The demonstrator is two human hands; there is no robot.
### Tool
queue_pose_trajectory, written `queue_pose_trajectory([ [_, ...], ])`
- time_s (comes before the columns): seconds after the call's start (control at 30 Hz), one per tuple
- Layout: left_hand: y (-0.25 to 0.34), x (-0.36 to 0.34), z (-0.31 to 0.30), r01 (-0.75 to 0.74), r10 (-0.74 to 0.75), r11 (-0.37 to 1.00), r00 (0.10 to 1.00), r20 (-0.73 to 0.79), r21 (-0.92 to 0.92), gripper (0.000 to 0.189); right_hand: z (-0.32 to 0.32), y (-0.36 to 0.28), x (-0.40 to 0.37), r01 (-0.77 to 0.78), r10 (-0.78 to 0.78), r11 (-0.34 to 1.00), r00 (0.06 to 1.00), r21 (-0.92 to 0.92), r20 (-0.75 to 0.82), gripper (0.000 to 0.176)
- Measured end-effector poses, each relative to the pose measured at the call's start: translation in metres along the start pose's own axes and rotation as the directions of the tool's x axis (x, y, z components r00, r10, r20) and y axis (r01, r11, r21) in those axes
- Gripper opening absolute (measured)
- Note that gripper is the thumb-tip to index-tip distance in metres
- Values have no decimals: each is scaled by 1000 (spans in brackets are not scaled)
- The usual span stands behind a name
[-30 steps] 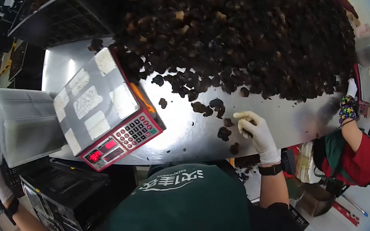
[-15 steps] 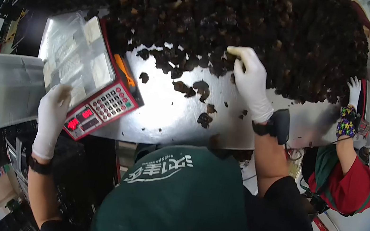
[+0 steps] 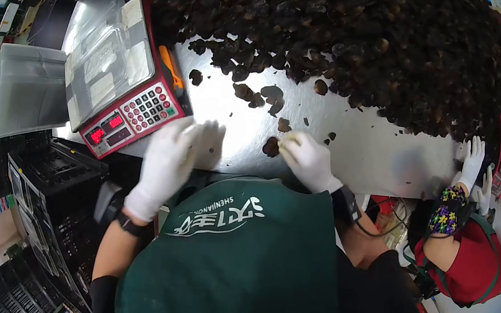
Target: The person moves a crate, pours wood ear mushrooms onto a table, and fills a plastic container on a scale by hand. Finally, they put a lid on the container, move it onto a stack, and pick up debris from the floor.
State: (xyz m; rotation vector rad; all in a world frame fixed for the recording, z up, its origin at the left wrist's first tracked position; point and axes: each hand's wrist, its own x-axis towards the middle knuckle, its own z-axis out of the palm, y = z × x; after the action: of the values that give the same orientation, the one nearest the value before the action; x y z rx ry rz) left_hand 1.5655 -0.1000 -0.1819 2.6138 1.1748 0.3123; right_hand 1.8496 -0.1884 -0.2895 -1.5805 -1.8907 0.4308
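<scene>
Both my hands wear white gloves. My left hand [image 3: 166, 166] is over the metal table's near edge, right of the scale [image 3: 136, 117]; it is blurred, with its fingers bent away from view. The fingers of my right hand [image 3: 308, 160] are drawn together, fingertips right at the edge of a dark brown piece [image 3: 270, 147]. I cannot tell whether anything is pinched between them. More dark, thin, curled pieces, like wood ear fungus, lie loose just beyond. Behind them a large pile [image 3: 345, 41] of such pieces covers the far side.
An orange-handled tool [image 3: 170, 68] lies beside the scale, which shows red digits. Left of it are clear plastic containers [image 3: 30, 91] and black crates [image 3: 60, 173]. At the right, another person in a red sleeve [image 3: 473, 267] has gloved hands [image 3: 473, 164] beside the pile.
My left hand has left the scale's side and moved right. My right hand has come back from the pile's edge toward me. The other person's second hand has come into view.
</scene>
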Motion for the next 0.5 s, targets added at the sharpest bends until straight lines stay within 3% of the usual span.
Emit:
queue_pose_trajectory([
  [0.1,6,20,39,-12,15,990,1000,27,-137,47,-3,10,27,-81,86,996,987,43,-137,26],
  [0.2,12,57,71,35,-50,985,995,-88,-166,50,-6,10,63,-190,192,981,951,33,-242,33],
  [0.27,17,79,83,-37,23,993,993,-120,-111,54,-2,5,85,-61,42,993,984,-103,-172,37],
  [0.33,11,86,101,-62,35,982,988,-149,-180,36,9,4,92,81,-96,965,994,-249,-49,33],
  [0.4,-5,85,115,-53,23,948,995,-97,-312,25,25,17,86,76,-82,990,996,-121,-45,25],
  [0.43,-6,82,117,-51,-30,928,977,-209,-370,14,24,19,83,64,-69,996,994,-58,-79,19],
  [0.5,-13,74,114,-15,-103,912,959,-266,-410,15,18,20,75,16,-13,1000,983,14,-182,20],
])
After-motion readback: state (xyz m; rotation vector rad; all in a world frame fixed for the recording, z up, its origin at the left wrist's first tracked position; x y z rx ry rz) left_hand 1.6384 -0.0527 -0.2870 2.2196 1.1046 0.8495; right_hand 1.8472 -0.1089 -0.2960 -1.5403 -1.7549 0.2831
